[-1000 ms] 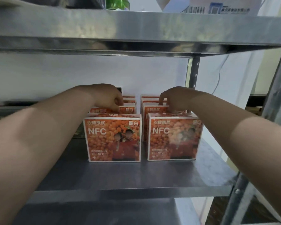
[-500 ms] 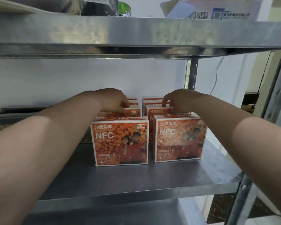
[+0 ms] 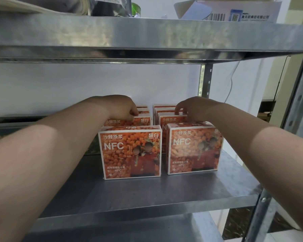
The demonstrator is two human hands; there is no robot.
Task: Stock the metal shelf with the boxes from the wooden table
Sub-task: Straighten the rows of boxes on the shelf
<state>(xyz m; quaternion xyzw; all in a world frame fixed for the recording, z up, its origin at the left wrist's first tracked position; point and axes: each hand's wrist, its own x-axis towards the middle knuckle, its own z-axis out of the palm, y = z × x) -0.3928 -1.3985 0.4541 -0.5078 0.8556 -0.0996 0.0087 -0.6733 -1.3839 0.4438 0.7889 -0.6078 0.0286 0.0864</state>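
I see left hand (image 3: 123,107) curled over top edge of left-row box (image 3: 129,121), right hand (image 3: 193,107) pinching top of right-row box (image 3: 170,119). Both boxes directly beneath each hand, upright on metal shelf (image 3: 147,194), long axis crosswise to forearms, just behind front boxes (image 3: 129,152). Each hand nearest own row.

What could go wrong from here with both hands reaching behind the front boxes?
The left hand and right hand pinch second-row boxes over the front left box and front right box; a dropped wrist might tip those forward.
The boxes stand upright and close, so one falling could topple its row.
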